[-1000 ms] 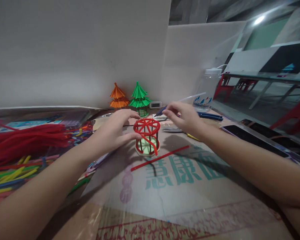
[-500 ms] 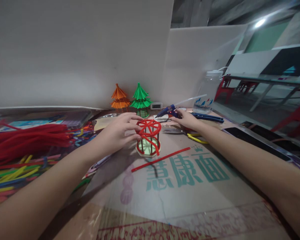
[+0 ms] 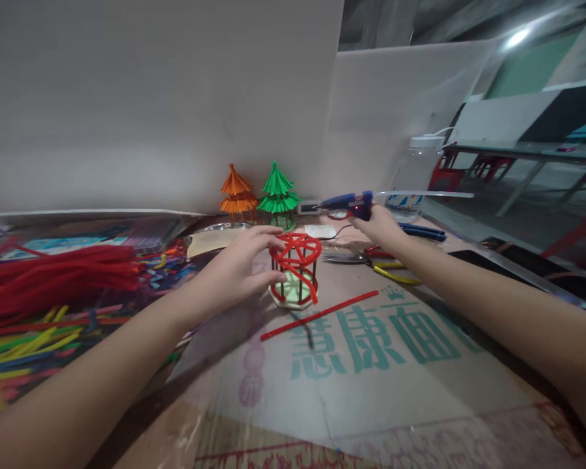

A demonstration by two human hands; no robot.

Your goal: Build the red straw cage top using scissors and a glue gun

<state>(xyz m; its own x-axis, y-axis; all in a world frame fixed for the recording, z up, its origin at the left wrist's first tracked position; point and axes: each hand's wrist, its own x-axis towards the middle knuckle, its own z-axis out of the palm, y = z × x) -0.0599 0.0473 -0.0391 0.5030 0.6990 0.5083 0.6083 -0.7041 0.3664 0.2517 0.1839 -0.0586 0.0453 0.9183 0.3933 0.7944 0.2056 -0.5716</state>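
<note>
A small red pavilion frame [image 3: 300,251] with dark posts and a pale base stands upright on the printed cardboard. My left hand [image 3: 254,260] is closed on its left side, thumb in front and fingers at the top ring. Behind and to the right, my right hand [image 3: 378,225] grips the handle of a blue glue gun [image 3: 349,203], lifted off the table. The gun's nozzle faces left and a long clear glue stick [image 3: 424,193] sticks out of its back. In front of the frame lies a straight red pipe cleaner [image 3: 320,316].
An orange pavilion [image 3: 236,192] and a green one [image 3: 277,192] stand at the back wall. Red pipe cleaners [image 3: 63,270] and several coloured ones are heaped at left. Yellow-handled pliers [image 3: 395,273], blue-handled tool [image 3: 422,232] and a clear bottle [image 3: 415,169] are at right.
My right hand has raised the glue gun, and it has turned nearly level with its glue stick pointing right. My left hand stays at the red frame.
</note>
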